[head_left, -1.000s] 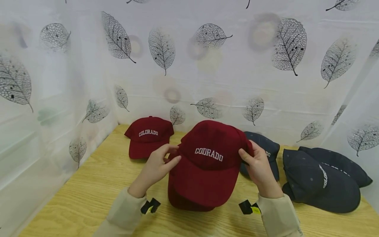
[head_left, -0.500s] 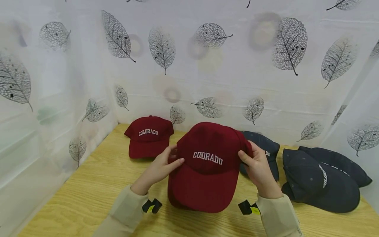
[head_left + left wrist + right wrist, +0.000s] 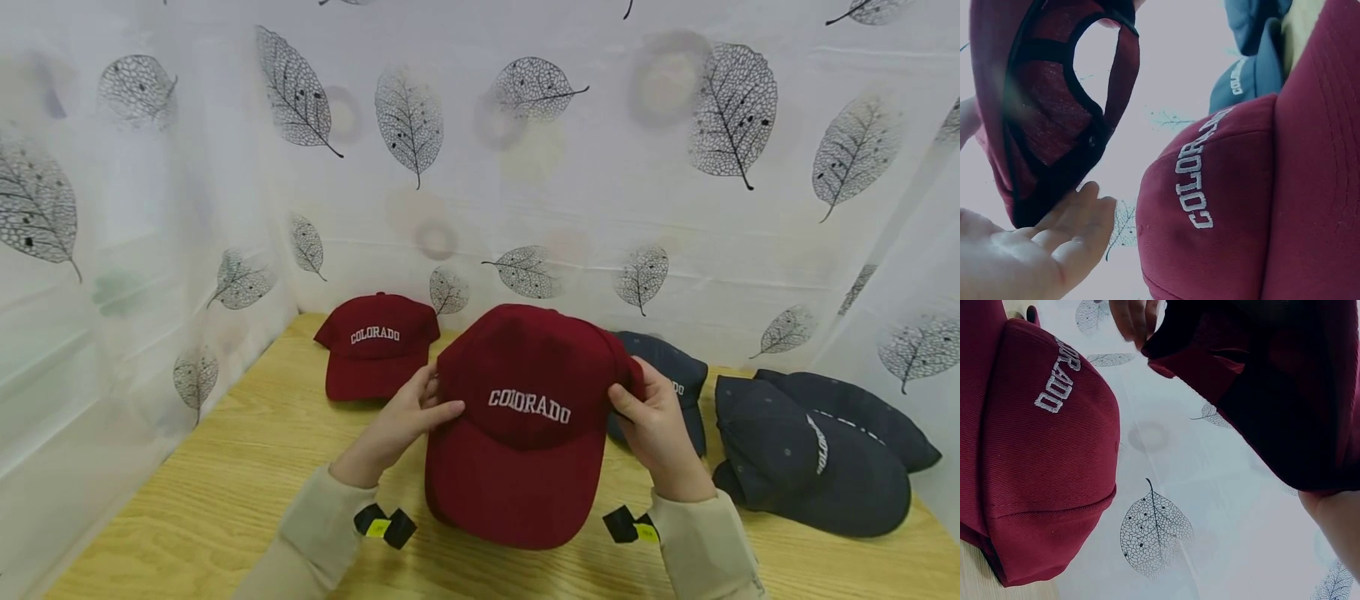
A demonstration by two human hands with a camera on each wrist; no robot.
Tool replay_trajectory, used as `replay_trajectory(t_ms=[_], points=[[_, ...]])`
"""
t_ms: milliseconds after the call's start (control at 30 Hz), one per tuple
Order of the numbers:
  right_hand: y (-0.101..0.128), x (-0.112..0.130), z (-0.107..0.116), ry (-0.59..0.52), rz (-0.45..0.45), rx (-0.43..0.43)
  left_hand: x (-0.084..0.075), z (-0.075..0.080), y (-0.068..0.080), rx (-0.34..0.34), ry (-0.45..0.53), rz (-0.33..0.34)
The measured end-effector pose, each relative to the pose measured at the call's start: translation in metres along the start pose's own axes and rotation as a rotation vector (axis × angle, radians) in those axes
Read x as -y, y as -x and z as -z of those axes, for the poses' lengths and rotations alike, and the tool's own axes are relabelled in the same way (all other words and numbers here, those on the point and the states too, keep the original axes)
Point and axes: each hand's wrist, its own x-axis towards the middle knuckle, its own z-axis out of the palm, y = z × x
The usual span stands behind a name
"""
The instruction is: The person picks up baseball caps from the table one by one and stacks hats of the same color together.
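A dark red cap (image 3: 525, 417) with white COLORADO lettering is held up over the wooden table (image 3: 225, 483), brim toward me. My left hand (image 3: 442, 400) pinches its left side, thumb behind and fingers on the front. My right hand (image 3: 626, 400) pinches its right side the same way. In the left wrist view the held cap's lined inside (image 3: 1047, 112) hangs over my left palm (image 3: 1035, 250). Another red COLORADO cap (image 3: 1229, 206) lies just below it, also seen as the lower cap (image 3: 1035, 456) in the right wrist view.
A third red COLORADO cap (image 3: 375, 342) sits at the back left. A navy cap (image 3: 675, 379) lies behind my right hand, and two more navy caps (image 3: 810, 462) lie at the right. A white leaf-print curtain (image 3: 525, 167) walls the table on three sides.
The held red cap came down and toward me, so its brim now covers the red cap beneath. My left hand closed in on the cap's side.
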Motion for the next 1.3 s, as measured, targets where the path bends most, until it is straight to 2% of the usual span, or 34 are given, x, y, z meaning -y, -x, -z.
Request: replay_trajectory(t_ms=[167,333,633,733,1000,1133,1300], points=[[0.0,0.0,-0.001,-0.011,0.006,-0.003,-0.001,0.0,0.002,0.012,0.067,-0.048],[0.001,-0.001,-0.002,-0.003,-0.017,-0.037,-0.002,-0.003,0.002,0.007,0.099,-0.057],[0.001,-0.006,-0.004,0.008,-0.081,-0.112,0.0,-0.001,0.001,0.027,0.252,-0.079],[0.001,-0.009,-0.005,0.034,-0.123,-0.136,0.0,-0.003,0.001,-0.011,0.284,-0.072],[0.0,-0.015,-0.005,0.109,-0.2,-0.128,-0.005,-0.009,0.001,-0.193,0.36,-0.091],[-0.001,-0.018,-0.001,0.18,-0.299,-0.136,-0.009,-0.012,0.002,-0.255,0.438,-0.067],[-0.002,-0.02,0.002,0.275,-0.426,-0.193,-0.009,-0.012,0.002,-0.318,0.503,-0.043]])
